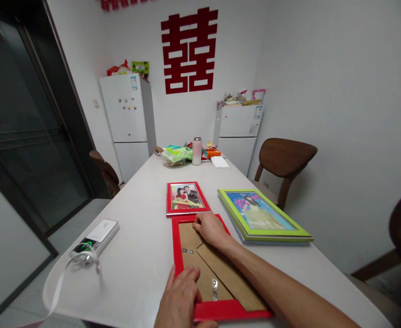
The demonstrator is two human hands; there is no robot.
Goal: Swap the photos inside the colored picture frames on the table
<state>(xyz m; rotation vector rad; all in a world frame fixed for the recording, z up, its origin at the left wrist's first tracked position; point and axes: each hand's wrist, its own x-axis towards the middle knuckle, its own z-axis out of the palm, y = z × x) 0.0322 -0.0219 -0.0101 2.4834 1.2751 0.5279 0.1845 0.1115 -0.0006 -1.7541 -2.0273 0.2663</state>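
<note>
A red picture frame (177,243) lies face down on the white table, its brown backing board (205,273) showing. Metal hangers (214,289) are fixed to the board, and a brown stand flap (231,275) runs diagonally across it. My left hand (180,298) grips the frame's near left corner, fingers over the edge. At the board's far end, my right hand (210,229) is closed with its fingertips pressed down near the red rim; whatever they pinch is hidden. Just beyond lies a smaller red-framed photo (187,197) of two people, face up.
Green-edged picture frames (265,216) are stacked at the right. A power bank (96,239) with a white cable (59,287) lies left. Farther back stand a pink bottle (197,151) and green packets (176,156). Wooden chairs (285,157) flank the white table (135,273).
</note>
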